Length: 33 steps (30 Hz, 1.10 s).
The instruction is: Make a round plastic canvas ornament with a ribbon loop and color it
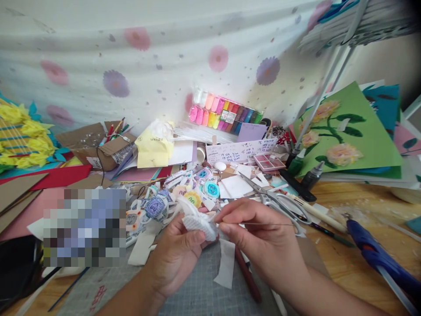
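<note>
The white paper strip [226,151] bears handwritten figures, two rows seemingly starting 14 and 15; red characters [98,298] on the cutting mat [197,294], print on the yellow sheet [153,153] and the multicoloured pack's [243,115] label [228,116] are illegible.

Behind the right hand [263,237] lie scissors [263,192].

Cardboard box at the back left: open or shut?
The cardboard box is open: coloured pencils poke out of its top.

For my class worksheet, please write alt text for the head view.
A person's left hand holds a small white textured piece while the right hand pinches a thin strand beside it, over a gridded mat on a cluttered wooden table.
</note>
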Tool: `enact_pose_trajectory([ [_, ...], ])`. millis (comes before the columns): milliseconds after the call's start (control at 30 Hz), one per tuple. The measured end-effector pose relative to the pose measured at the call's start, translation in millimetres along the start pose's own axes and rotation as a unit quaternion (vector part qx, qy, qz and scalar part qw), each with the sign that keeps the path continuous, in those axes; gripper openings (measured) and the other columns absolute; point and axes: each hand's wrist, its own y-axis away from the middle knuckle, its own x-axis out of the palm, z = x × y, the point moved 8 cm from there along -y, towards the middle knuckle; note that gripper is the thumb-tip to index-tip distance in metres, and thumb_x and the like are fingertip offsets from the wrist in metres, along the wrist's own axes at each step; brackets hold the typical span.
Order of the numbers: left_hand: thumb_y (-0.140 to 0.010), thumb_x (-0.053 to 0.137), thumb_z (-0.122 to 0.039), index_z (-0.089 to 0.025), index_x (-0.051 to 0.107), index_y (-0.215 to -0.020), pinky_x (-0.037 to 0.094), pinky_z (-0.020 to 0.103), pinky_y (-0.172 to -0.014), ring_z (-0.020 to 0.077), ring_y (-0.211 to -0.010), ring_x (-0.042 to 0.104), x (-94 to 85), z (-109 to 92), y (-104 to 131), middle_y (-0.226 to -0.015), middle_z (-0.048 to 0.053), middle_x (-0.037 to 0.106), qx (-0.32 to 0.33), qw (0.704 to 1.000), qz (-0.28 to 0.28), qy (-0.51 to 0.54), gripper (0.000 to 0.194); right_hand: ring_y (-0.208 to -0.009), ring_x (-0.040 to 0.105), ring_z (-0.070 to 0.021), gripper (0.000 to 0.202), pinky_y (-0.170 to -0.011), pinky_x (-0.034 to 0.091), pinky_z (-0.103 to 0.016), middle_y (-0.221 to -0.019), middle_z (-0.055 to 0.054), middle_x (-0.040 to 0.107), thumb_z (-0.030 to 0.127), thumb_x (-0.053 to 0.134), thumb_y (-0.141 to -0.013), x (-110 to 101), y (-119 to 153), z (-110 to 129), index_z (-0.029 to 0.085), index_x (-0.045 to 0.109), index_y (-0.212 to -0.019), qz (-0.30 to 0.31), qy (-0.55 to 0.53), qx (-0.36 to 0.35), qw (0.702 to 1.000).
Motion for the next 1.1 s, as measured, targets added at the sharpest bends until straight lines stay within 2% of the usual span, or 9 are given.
enact_pose_trajectory([
  [200, -0.066, 0.079, -0.013, -0.023, 0.072, -0.091, 0.051, 0.026, -0.079, 0.0153, -0.085, 0.066, 3.3, -0.7, 0.3, -0.088, 0.0, 0.075, 0.003, 1.0, 0.007, 0.008, 0.027, -0.071, 0.064, -0.0137, 0.014, -0.067, 0.051, -0.025, -0.076, -0.002, 0.068, 0.007, 0.07, -0.072, 0.1, 2.2, -4.6, 0.021, 0.07, -0.07, -0.005, 0.025, 0.002, 1.0],
  [400, -0.07, 0.076, -0.015, -0.02, 0.072, -0.095, 0.052, 0.027, -0.08, 0.0158, -0.088, 0.066, 3.2, -3.2, 0.1, -0.094, 0.002, 0.075, 0.007, 1.0, -0.001, 0.008, 0.025, -0.069, 0.063, -0.0116, 0.014, -0.063, 0.051, -0.022, -0.075, 0.0, 0.066, 0.008, 0.069, -0.072, -5.1, 1.0, -6.3, 0.021, 0.068, -0.071, -0.025, -0.034, 0.028, 0.999],
  [700, -0.074, 0.073, -0.016, -0.019, 0.07, -0.1, 0.052, 0.027, -0.08, 0.0152, -0.088, 0.065, 5.2, -1.9, 1.7, -0.095, 0.003, 0.075, 0.006, 1.0, 0.007, 0.016, 0.026, -0.067, 0.062, -0.013, 0.012, -0.064, 0.05, -0.025, -0.072, -0.001, 0.066, 0.007, 0.068, -0.072, -1.7, -0.7, -3.0, 0.019, 0.067, -0.069, -0.003, 0.037, 0.002, 0.999],
  [900, -0.076, 0.069, -0.013, -0.02, 0.071, -0.097, 0.054, 0.025, -0.074, 0.0142, -0.082, 0.066, 1.0, -3.3, 0.5, -0.088, 0.001, 0.075, 0.01, 1.0, -0.012, -0.005, 0.022, -0.073, 0.065, -0.0111, 0.014, -0.067, 0.051, -0.022, -0.078, 0.001, 0.068, 0.007, 0.064, -0.076, -11.9, -6.0, -4.1, 0.02, 0.062, -0.072, -0.019, -0.022, 0.026, 0.999],
  [1100, -0.078, 0.067, -0.013, -0.019, 0.072, -0.091, 0.053, 0.024, -0.073, 0.0148, -0.081, 0.066, -2.3, -3.5, 1.5, -0.087, 0.002, 0.075, 0.021, 0.999, -0.02, -0.045, 0.016, -0.059, 0.06, -0.0109, 0.006, -0.056, 0.047, -0.021, -0.067, -0.001, 0.068, 0.015, 0.063, -0.077, -5.0, -9.2, -16.2, 0.017, 0.068, -0.08, 0.05, 0.129, 0.065, 0.988],
])
